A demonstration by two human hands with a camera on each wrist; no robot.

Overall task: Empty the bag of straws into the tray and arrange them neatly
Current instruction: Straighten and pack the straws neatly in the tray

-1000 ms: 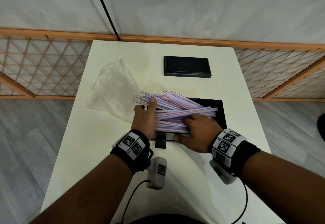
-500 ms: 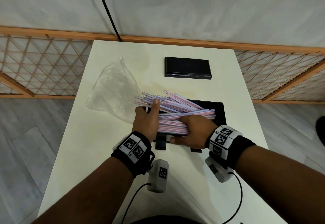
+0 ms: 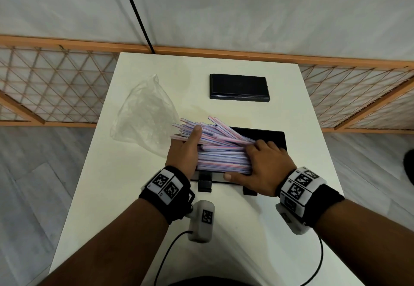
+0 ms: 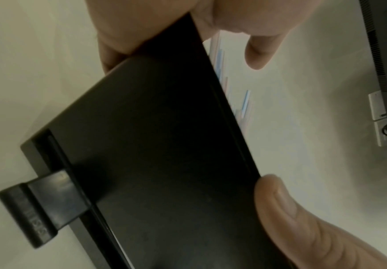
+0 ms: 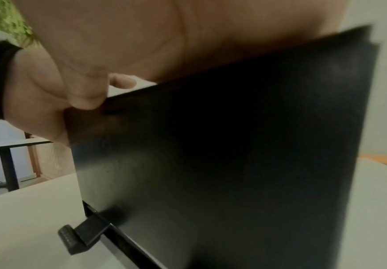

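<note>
On the left of the white rectangular table [image 3: 94, 187] lies a crumpled clear plastic bag [image 3: 143, 115], flat on the surface, its near edge reaching under the left ends of the straws.

Just right of the bag, the left hand [image 3: 184, 153] stands at the left end of a bundle of thin pink-, blue- and white-striped plastic straws [image 3: 221, 153]. Its fingers lie fairly straight against the straw ends, one finger stretched up along the fanned tips, so the hand presses on the bundle and does not grip it. In the left wrist view the thumb [image 4: 287, 209] touches the rim of the black tray.

The straws lie across the shallow black rectangular tray [image 3: 271, 136], which sits at the table's middle. The lower ones run level and parallel; the upper ones fan up and to the left, their ends sticking out past the tray's left edge over the bag. Two small black tabs [image 3: 204, 184] jut from the tray's near edge.

The right hand [image 3: 266, 169] covers the right end of the bundle, fingers bent over the top of the straws and thumb stretched along the near side, cupping them.

Farther back on the table, well apart from the tray, rests a flat black rectangular lid [image 3: 238, 87].
</note>
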